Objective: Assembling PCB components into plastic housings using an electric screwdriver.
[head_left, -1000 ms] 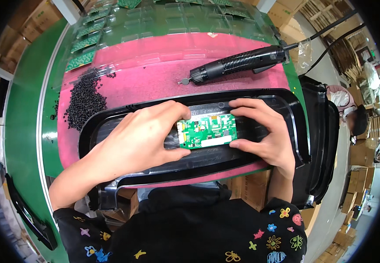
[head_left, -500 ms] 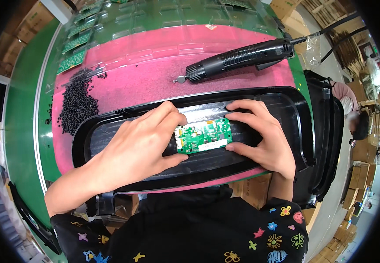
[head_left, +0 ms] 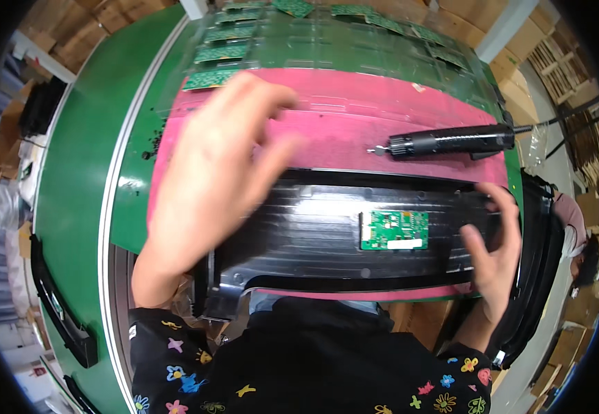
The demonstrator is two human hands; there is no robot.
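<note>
Head view: green circuit board (head_left: 403, 224) lies flat in the black plastic housing (head_left: 299, 252), right of its middle, apart from both hands. Left hand (head_left: 218, 155) is above the housing's left end and the pink mat (head_left: 361, 93), thumb and fingers spread; motion blur, so its height is hard to judge. Right hand (head_left: 498, 259) is at the housing's right end, thumb and fingers apart; can't tell if the fingertips touch the rim. Black electric screwdriver (head_left: 448, 142) lies on the mat behind the housing.
</note>
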